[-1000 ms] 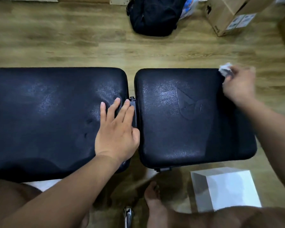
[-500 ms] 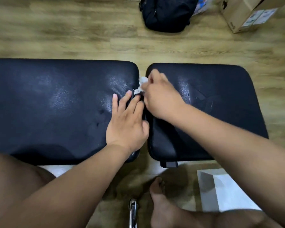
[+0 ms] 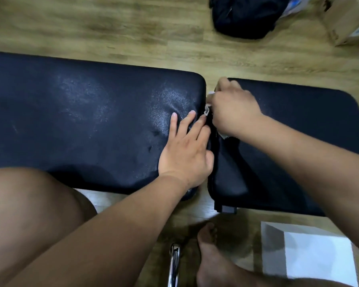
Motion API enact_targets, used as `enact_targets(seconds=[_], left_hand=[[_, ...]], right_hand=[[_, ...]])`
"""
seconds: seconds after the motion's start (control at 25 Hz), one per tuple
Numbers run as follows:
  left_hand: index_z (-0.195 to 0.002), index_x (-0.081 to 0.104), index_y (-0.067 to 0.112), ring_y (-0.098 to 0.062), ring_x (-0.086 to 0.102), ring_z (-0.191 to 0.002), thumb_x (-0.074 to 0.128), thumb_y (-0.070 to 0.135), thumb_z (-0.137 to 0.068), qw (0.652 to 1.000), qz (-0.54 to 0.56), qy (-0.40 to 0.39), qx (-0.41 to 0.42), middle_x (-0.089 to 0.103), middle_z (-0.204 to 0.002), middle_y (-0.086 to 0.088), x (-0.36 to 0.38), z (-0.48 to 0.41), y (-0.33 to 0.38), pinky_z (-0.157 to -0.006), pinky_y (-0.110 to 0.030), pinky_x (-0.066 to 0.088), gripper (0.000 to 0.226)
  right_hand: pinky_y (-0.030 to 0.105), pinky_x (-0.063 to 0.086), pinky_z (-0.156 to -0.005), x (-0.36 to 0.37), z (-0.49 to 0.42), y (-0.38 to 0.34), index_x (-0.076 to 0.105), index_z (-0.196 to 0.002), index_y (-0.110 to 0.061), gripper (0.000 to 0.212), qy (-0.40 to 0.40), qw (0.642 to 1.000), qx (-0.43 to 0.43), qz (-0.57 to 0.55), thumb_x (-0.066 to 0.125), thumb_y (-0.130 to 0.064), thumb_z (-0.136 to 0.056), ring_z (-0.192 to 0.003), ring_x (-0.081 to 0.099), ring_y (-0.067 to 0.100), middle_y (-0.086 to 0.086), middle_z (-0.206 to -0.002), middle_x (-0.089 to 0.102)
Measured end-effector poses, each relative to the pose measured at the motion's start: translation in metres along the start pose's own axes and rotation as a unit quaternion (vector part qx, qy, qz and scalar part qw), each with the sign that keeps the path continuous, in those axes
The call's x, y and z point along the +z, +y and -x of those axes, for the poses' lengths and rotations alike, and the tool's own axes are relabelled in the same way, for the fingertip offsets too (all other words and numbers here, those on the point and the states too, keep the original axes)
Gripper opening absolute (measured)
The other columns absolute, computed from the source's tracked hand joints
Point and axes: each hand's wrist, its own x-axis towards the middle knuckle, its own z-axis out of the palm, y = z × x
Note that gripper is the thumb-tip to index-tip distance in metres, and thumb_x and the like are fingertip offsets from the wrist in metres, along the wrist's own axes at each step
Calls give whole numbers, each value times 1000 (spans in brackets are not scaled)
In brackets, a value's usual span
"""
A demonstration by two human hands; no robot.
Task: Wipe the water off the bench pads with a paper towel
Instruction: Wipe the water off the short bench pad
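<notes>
With the left hand (image 3: 186, 150) spread flat on the long black padded bench cushion (image 3: 81, 125) and the right hand (image 3: 233, 109) pinching a crumpled white paper towel (image 3: 208, 109) at the gap beside the shorter black pad (image 3: 298, 141), the soggy wad could tear or snag there, leaving wet sheen.

Home workout room, padded black exercise bench (image 3: 91, 121), wood-look plank floor (image 3: 112, 27), backpack (image 3: 245, 17), cardboard box (image 3: 348, 23)

Two black pads, left (image 3: 91, 121) and right (image 3: 298, 158), are laid side by side, glistening wet. A white crumpled towel (image 3: 208, 110) is pinched beneath curled fingers (image 3: 222, 100) at the gap.
</notes>
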Motion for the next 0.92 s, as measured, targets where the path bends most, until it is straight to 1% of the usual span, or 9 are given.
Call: enact_targets(seconds=[0.08, 0.16, 0.24, 0.28, 0.4, 0.52, 0.56, 0.72, 0.92], left_hand=[[-124, 56, 11, -28, 24, -144, 36, 27, -79, 1000, 1, 4, -1, 44, -149, -2, 0, -1, 0, -119, -54, 8, 52], [-124, 55, 12, -27, 23, -144, 30, 29, -79, 1000, -1, -2, -1, 43, -150, -1, -2, 1, 1, -120, -54, 8, 54], [-125, 55, 13, -27, 23, -144, 27, 31, -79, 1000, -1, 2, -1, 42, -150, -1, -1, -1, 0, -120, -53, 8, 56], [-125, 55, 13, -27, 23, -144, 27, 31, -80, 1000, 0, 1, -1, 42, -150, -1, -1, -1, -1, -120, -53, 8, 57], [-124, 55, 13, -27, 23, -144, 27, 31, -80, 1000, -2, -2, -3, 42, -150, -1, 0, -1, -1, -120, -54, 8, 56], [-123, 55, 13, -27, 22, -145, 28, 32, -79, 1000, -6, -7, -1, 41, -151, -1, 0, 0, 0, -120, -54, 7, 55], [-124, 55, 13, -27, 22, -145, 27, 32, -79, 1000, -7, -7, -2, 41, -151, -1, 0, -1, 0, -120, -54, 7, 56], [-126, 55, 12, -27, 23, -145, 24, 32, -79, 1000, -10, -7, -3, 41, -151, 0, -3, -1, 2, -120, -53, 8, 60], [-127, 54, 12, -27, 22, -145, 24, 32, -79, 1000, -19, -11, -4, 40, -152, -1, -4, 0, 2, -120, -53, 7, 60]], right_hand=[[43, 44, -83, -3, -17, 6, 65, -113, -17, 30, 12, 1000, -7, 1, 59, -15, -84, -114, 45, 36, 15, -120, 47], [43, 47, -88, -10, -51, 17, 60, -120, -18, 39, 3, 998, 59, -31, 64, -10, -82, -113, 51, 37, 16, -123, 52], [37, 48, -87, -14, -74, 36, 56, -119, -21, 39, 13, 982, 135, -133, 69, -19, -82, -105, 58, 36, 16, -119, 59], [34, 47, -85, -12, -74, 42, 58, -115, -20, 33, 17, 979, 134, -155, 68, -25, -83, -103, 59, 35, 15, -114, 61], [35, 47, -87, -6, -46, 50, 66, -107, -23, 20, 26, 988, 41, -144, 60, -27, -88, -101, 59, 34, 11, -104, 67], [42, 40, -92, -3, -22, 42, 67, -104, -34, 17, -10, 992, -107, -64, 59, -35, -89, -108, 50, 27, -4, -113, 64], [43, 35, -92, -3, -25, 40, 66, -105, -37, 17, -19, 992, -122, -39, 57, -37, -90, -111, 45, 24, -8, -117, 61], [45, 29, -93, -10, -37, 31, 66, -110, -39, 25, -38, 998, -52, -20, 54, -39, -89, -122, 33, 25, -8, -127, 49], [46, 28, -91, -5, -14, 33, 66, -103, -37, 23, -42, 988, -140, 45, 47, -45, -93, -116, 38, 20, -10, -113, 64]])
